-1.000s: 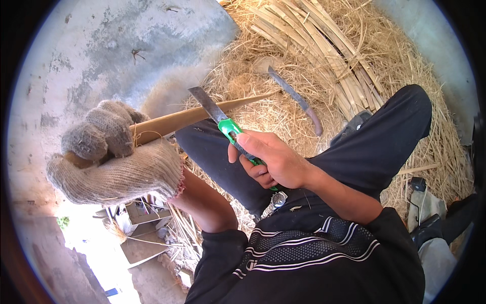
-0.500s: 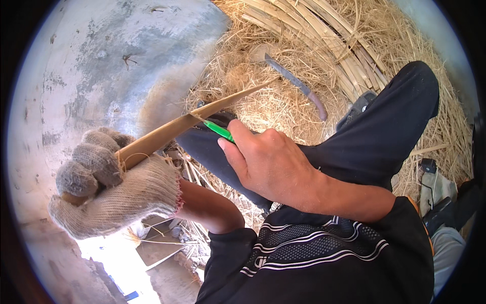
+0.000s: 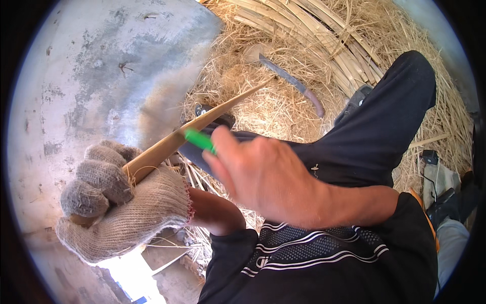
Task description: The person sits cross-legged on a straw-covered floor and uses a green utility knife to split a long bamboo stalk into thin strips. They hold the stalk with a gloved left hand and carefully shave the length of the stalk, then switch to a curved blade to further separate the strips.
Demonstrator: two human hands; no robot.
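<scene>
My left hand, in a knitted work glove, is closed round the near end of a long split bamboo strip. The strip slants up and away to the right, and its far part tapers. My bare right hand grips a small green-handled knife, blurred by motion. The knife's front end meets the strip's near edge about midway along. I cannot make out its blade.
A long curved-blade machete lies on the pale shavings beyond the strip. A bundle of split strips curves along the back. My bent leg is at the right, and a weathered wall rises at the left.
My right hand and the green-handled knife have moved slightly left and down along the strip toward the glove. My gloved left hand has shifted a little right and down, still holding the strip.
</scene>
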